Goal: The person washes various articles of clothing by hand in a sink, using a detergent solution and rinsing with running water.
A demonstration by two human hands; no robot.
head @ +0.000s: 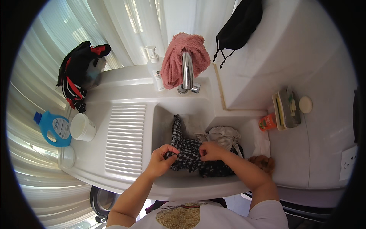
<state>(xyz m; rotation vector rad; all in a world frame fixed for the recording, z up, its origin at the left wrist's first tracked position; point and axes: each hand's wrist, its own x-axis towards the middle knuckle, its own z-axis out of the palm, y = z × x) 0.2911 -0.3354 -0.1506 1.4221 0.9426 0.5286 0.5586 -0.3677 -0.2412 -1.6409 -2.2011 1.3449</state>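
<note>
A black-and-white patterned cloth garment point(187, 156) hangs between my two hands over the basin of a white laundry sink point(197, 189). My left hand point(164, 159) pinches its left side between thumb and fingers. On its right side, my right hand point(211, 151) grips the fabric with curled fingers. A narrow twisted part of the garment reaches up toward the back of the basin. Beside my right hand lie a pale grey cloth point(224, 136) and a dark cloth with small light spots point(218, 169), partly hidden by my forearm.
A chrome faucet point(187, 71) with a pink towel point(171, 67) over it stands behind the basin, beside a pump bottle point(155, 71). Left are a ribbed washboard point(125, 137), a white tub point(83, 127) and a blue detergent bottle point(58, 128). An orange container point(268, 122) is right.
</note>
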